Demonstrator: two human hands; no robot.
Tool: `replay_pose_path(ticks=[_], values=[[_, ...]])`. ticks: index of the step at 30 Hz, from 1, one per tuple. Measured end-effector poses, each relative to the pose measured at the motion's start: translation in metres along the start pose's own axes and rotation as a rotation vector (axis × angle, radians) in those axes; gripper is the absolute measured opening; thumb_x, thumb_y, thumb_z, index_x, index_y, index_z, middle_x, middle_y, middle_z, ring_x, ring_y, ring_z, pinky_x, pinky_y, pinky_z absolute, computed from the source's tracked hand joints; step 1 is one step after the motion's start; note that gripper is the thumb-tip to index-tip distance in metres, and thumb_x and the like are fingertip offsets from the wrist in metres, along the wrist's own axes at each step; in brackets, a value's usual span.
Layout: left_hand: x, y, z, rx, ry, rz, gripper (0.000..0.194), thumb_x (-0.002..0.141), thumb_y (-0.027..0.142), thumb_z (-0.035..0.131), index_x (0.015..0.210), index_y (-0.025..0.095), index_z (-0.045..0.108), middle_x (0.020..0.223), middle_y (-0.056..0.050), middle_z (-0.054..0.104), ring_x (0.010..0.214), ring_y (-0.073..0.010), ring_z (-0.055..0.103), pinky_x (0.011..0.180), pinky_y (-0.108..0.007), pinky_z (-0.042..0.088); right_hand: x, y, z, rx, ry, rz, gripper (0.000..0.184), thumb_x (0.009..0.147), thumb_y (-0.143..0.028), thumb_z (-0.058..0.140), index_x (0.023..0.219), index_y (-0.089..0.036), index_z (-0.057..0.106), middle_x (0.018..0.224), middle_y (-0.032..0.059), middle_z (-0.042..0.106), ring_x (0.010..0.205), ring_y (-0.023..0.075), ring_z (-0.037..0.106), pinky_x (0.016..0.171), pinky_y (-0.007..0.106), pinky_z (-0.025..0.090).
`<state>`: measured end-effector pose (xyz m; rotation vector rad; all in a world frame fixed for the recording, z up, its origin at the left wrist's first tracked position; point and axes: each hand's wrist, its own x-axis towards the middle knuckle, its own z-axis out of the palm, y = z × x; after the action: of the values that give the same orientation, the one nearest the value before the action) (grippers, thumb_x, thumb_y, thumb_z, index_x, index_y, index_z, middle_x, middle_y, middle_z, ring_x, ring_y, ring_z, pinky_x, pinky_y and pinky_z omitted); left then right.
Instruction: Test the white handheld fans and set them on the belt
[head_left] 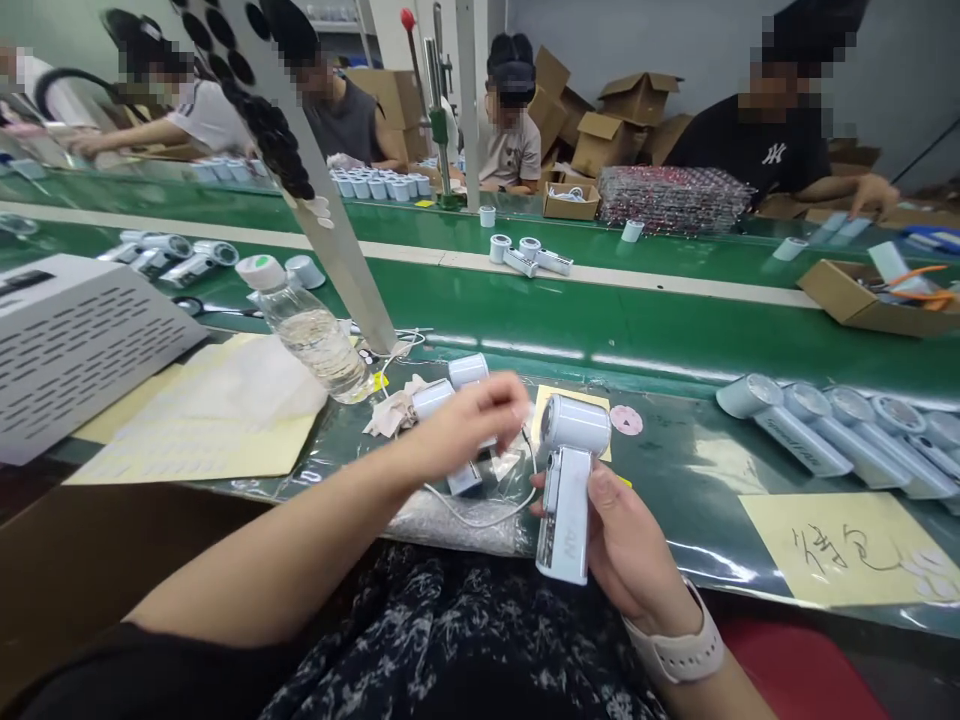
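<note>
The right hand (pixel 630 535) grasps a pale-blue fan (pixel 574 490), round head uppermost, above the desk's (pixel 682 455) front edge; "AN" reads on its handle. Between 10 and 11 o'clock from it, the left hand (pixel 491 415) hangs with bent fingers; whether their grip pinches anything, I cannot tell. It partly hides more fans (pixel 433 399). Between 2 and 3 o'clock lies a fan row (pixel 802 440), one lettered "FAN"; between 3 and 4, a yellow sheet (pixel 787 580) bears handwritten 待包. At 10 o'clock are a clear plastic bottle (pixel 319 345) and a metal post (pixel 349 265), blocking part of the glossy green belt (pixel 637 330). At 1 o'clock, a co-worker's black shirt (pixel 731 145) shows "NY".
</note>
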<state>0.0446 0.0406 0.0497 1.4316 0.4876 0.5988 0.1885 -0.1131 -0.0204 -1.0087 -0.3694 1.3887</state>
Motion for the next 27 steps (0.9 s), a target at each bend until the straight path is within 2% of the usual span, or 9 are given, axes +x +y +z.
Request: replay_pose_path(ticks=[2,3,6,9,20,25,27], values=[[-0.019,-0.008,0.019,0.281,-0.197,-0.001,0.021,0.09,0.03,0.065,0.074,0.018,0.059,0.069,0.002,0.058,0.064,-0.0124,0.051,0.063,-0.026,0.041,0.001,0.0,0.005,0.003,0.002,-0.033,0.049,0.077,-0.059,0.08,0.106,-0.02,0.072,0.096,0.0077,0.08,0.08,0.0241,0.073,0.072,0.036,0.059],[-0.025,-0.009,0.024,0.382,-0.255,0.022,0.021,0.092,0.032,0.062,0.076,0.018,0.058,0.073,0.001,0.058,0.069,-0.013,0.051,0.068,-0.027,0.041,0.001,0.0,0.007,0.005,0.009,-0.06,0.049,0.077,-0.059,0.081,0.105,-0.021,0.072,0.098,0.0075,0.08,0.085,0.0253,0.073,0.076,0.037,0.059],[-0.033,-0.005,0.03,0.591,-0.336,0.095,0.019,0.096,0.028,0.055,0.08,0.018,0.057,0.078,0.001,0.057,0.076,-0.0141,0.052,0.073,-0.027,0.04,0.001,0.001,0.013,0.0,0.03,-0.104,0.049,0.075,-0.059,0.082,0.106,-0.022,0.071,0.106,0.0075,0.079,0.099,0.0286,0.071,0.086,0.042,0.057],[-0.034,0.0,0.029,0.724,-0.37,0.091,0.016,0.096,0.023,0.059,0.08,0.018,0.058,0.08,0.001,0.058,0.076,-0.0142,0.053,0.072,-0.026,0.04,0.0,0.002,0.014,-0.013,0.048,-0.094,0.053,0.072,-0.06,0.084,0.108,-0.023,0.071,0.106,0.007,0.078,0.104,0.0299,0.07,0.09,0.044,0.056],[-0.039,-0.009,0.037,0.945,-0.296,0.043,0.021,0.091,0.025,0.069,0.074,0.018,0.057,0.075,0.001,0.058,0.071,-0.0148,0.054,0.064,-0.027,0.039,0.001,0.005,0.008,-0.108,0.093,-0.123,0.057,0.075,-0.061,0.081,0.117,-0.023,0.069,0.116,0.0082,0.076,0.105,0.0294,0.069,0.089,0.043,0.056],[-0.037,-0.011,0.032,0.894,-0.261,-0.021,0.027,0.086,0.023,0.073,0.068,0.018,0.053,0.068,0.004,0.054,0.063,-0.0122,0.048,0.06,-0.026,0.033,0.003,0.006,0.011,-0.106,0.093,-0.106,0.056,0.073,-0.06,0.082,0.114,-0.023,0.07,0.113,0.0078,0.077,0.105,0.03,0.069,0.09,0.044,0.057],[-0.034,-0.02,0.029,0.816,-0.222,-0.119,0.039,0.081,0.029,0.078,0.06,0.018,0.048,0.06,0.005,0.049,0.057,-0.0109,0.042,0.058,-0.027,0.029,0.003,0.008,0.012,-0.087,0.112,-0.091,0.057,0.074,-0.06,0.082,0.117,-0.024,0.07,0.115,0.0077,0.077,0.107,0.0304,0.069,0.092,0.045,0.056]])
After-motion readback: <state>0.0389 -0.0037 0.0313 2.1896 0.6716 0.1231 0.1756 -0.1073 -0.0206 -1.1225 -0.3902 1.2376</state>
